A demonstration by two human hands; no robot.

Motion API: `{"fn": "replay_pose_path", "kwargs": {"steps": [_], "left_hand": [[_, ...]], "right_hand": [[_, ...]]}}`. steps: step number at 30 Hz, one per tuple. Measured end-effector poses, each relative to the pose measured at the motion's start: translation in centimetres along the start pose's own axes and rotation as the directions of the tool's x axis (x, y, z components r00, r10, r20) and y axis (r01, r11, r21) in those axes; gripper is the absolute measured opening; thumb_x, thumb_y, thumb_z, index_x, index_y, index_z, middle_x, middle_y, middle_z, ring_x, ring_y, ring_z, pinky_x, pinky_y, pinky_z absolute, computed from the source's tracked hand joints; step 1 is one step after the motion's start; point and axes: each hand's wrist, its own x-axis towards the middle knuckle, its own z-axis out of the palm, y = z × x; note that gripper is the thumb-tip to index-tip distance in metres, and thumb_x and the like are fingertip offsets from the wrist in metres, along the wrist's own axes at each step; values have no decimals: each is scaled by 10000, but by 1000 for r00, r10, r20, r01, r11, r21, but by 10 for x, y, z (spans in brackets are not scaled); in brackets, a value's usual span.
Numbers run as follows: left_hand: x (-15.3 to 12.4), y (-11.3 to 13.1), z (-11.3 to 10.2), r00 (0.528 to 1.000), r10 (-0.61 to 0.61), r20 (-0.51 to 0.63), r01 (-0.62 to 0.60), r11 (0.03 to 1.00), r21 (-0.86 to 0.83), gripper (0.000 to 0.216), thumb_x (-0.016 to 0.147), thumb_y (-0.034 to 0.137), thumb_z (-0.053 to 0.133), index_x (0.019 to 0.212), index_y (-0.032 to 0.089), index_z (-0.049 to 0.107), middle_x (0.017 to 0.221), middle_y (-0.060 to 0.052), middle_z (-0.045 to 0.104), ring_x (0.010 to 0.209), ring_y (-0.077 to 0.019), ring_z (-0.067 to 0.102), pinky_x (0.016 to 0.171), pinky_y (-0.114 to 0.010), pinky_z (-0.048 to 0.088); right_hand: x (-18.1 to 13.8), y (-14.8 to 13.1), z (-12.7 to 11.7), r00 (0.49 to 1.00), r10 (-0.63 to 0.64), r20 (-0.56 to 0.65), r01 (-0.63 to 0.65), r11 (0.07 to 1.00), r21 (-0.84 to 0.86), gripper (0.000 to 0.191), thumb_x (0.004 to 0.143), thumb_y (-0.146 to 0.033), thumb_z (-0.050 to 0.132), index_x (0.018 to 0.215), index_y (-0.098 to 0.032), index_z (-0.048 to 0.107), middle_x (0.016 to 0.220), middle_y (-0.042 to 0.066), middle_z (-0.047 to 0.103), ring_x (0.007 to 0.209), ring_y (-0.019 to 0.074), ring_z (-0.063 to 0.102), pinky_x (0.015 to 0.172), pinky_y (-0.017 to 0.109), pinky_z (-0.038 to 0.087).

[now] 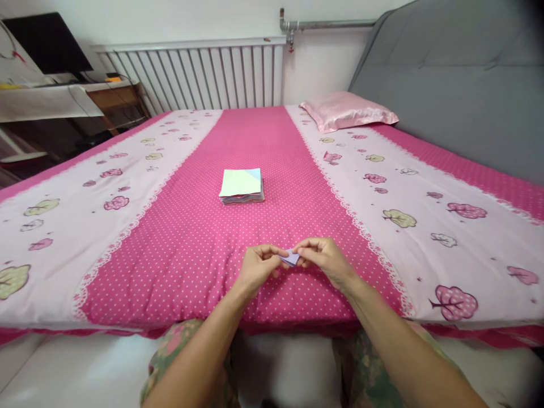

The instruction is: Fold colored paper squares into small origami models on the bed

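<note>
My left hand (258, 266) and my right hand (323, 258) meet just above the near edge of the bed (178, 249). Both pinch a small folded piece of pale lilac paper (290, 258) between their fingertips; most of it is hidden by the fingers. Farther up the pink dotted stripe lies a stack of square coloured papers (241, 186), its top sheet pale green over a blue one. The stack is well out of touch of either hand.
A pink satin pillow (347, 110) lies at the far right of the bed by a grey padded headboard (450, 79). A white radiator (195, 75) lines the far wall. A desk with a dark monitor (46, 43) stands at the left.
</note>
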Motion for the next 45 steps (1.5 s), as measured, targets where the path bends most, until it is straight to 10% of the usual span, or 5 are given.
{"fn": "replay_pose_path", "kwargs": {"steps": [8, 16, 29, 45], "left_hand": [[6, -8, 1, 984, 161, -80, -163, 986, -25, 280, 545, 167, 730, 659, 156, 475, 515, 62, 558, 452, -55, 507, 450, -155, 369], [5, -12, -4, 974, 223, -26, -219, 969, 118, 123, 666, 213, 671, 764, 137, 675, 751, -50, 701, 681, -143, 632, 654, -247, 488], [0, -8, -2, 929, 367, -47, -313, 847, 429, 172, 689, 322, 658, 730, 159, 700, 682, -40, 703, 589, -140, 620, 541, -222, 468], [-4, -10, 1, 866, 499, -22, -409, 733, 543, 99, 739, 246, 605, 741, 177, 677, 683, -13, 687, 559, -112, 577, 527, -217, 427]], "right_hand": [[0, 4, 4, 987, -157, -30, 149, 972, -184, 276, 635, -268, 685, 848, -182, 533, 617, -20, 633, 532, 125, 589, 508, 228, 441], [0, 4, 2, 974, -226, 14, 225, 954, -197, 113, 681, -247, 642, 761, -167, 634, 733, 39, 678, 677, 161, 643, 652, 284, 510], [-3, 6, 7, 930, -366, -11, 339, 871, -357, 128, 700, -209, 582, 764, -172, 686, 707, 36, 701, 620, 160, 655, 588, 257, 532], [-3, 4, 6, 965, -260, -40, 238, 928, -286, 127, 664, -195, 601, 738, -149, 693, 645, 45, 687, 555, 145, 631, 508, 224, 489]]}}
